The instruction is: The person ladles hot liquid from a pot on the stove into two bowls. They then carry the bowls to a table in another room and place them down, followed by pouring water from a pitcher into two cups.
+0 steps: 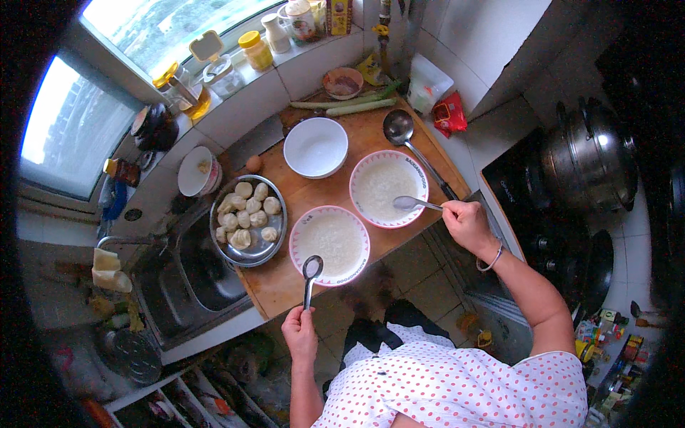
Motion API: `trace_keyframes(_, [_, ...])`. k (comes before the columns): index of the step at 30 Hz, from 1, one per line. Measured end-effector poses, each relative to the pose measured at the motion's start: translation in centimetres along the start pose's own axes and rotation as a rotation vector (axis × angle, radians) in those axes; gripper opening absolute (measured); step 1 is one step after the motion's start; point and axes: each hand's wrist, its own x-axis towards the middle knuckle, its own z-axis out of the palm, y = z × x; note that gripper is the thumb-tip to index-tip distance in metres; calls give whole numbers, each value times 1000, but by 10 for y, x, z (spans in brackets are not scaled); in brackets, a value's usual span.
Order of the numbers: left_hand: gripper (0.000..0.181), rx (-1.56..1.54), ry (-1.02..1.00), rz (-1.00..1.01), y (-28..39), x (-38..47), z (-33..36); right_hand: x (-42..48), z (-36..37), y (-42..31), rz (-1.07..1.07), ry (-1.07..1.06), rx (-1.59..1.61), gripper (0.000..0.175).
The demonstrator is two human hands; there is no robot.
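Two white bowls with pink patterned rims hold a pale, whitish porridge-like food. My left hand (299, 331) grips the handle of a metal spoon (309, 283), whose bowl lies over the near edge of the left bowl (296, 238). In my right hand (468, 227) is a second spoon (423, 204), its tip above the food in the right bowl (423, 176). Whether either spoon touches the food I cannot tell. Left of the bowls, a round metal tray (257, 257) carries several steamed buns or dumplings (243, 220). Behind stands a plain white bowl (316, 147).
A metal ladle (398, 127) lies on the wooden board (278, 291), near long green vegetables (361, 107). An egg (254, 163) rests by the tray. The sink (208, 273) is at left; a steel pot (588, 158) stands on the cooktop (514, 182) at right. Jars (256, 51) line the windowsill.
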Motion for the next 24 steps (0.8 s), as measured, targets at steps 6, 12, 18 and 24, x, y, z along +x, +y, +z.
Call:
trace_keyframes(6, [15, 14, 1, -2, -5, 3, -1, 1, 4, 4, 73, -19, 64, 16])
trace_keyframes(12, [15, 12, 5, 2, -1, 3, -1, 2, 14, 18, 201, -51, 188, 17])
trace_keyframes(18, [15, 56, 4, 40, -11, 8, -4, 4, 17, 28, 274, -83, 263, 19])
trace_keyframes(24, [15, 17, 0, -2, -4, 6, -5, 6, 20, 36, 404, -113, 331, 20])
